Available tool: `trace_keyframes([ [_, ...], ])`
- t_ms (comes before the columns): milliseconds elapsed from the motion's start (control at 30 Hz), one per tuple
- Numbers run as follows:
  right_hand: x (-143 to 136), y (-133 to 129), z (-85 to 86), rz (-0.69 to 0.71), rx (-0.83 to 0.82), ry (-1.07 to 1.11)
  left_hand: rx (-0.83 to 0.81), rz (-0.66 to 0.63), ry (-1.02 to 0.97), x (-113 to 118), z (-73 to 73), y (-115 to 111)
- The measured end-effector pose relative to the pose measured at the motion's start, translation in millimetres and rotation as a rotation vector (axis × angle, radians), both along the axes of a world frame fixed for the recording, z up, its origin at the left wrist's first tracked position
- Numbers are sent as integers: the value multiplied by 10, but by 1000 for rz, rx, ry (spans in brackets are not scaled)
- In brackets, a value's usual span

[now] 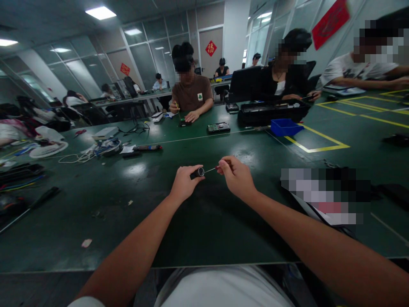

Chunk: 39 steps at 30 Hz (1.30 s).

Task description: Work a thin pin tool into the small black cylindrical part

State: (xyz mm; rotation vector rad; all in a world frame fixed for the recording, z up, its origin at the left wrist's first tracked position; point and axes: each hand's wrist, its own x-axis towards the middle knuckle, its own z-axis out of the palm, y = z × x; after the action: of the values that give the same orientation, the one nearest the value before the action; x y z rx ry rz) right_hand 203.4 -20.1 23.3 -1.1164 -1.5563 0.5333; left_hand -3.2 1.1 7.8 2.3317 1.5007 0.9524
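Note:
My left hand [186, 181] is closed around a short black cylinder [200, 172], its round end with a pale ring turned toward my right hand. It looks like a small flashlight head, but I cannot tell for sure. In my right hand [236, 177] is a thin screwdriver [211, 170] with a reddish handle, pinched between thumb and fingers. The metal shaft points left at the cylinder's ringed end; whether the tip touches it is too small to tell. Both hands are above the green table [204, 230], near its middle.
A blue bin [285, 127] stands ahead to the right, near a long black casing [271, 114]. A circuit-board device [219, 127] lies ahead. Left are a pen-like tool [147, 148], tangled cables [107, 147] and a long screwdriver [30, 209]. Co-workers sit across the table.

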Motion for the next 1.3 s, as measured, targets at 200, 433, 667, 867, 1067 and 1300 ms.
trace_keyframes([
  [200,-7,2,3,-38,8,36,-12,-16,-34,1,20,2],
  [433,10,9,14,-27,-23,70,-18,-26,-39,7,58,-17],
  [667,3,26,13,5,-46,208,-14,-34,-39,11,44,-29],
  [867,5,20,37,-8,-50,183,-9,-29,-29,21,53,-32],
  [1067,33,-4,52,47,-96,136,-5,-45,7,32,52,-38],
  [1300,43,0,45,56,-94,157,-20,-52,27,39,46,-54],
])
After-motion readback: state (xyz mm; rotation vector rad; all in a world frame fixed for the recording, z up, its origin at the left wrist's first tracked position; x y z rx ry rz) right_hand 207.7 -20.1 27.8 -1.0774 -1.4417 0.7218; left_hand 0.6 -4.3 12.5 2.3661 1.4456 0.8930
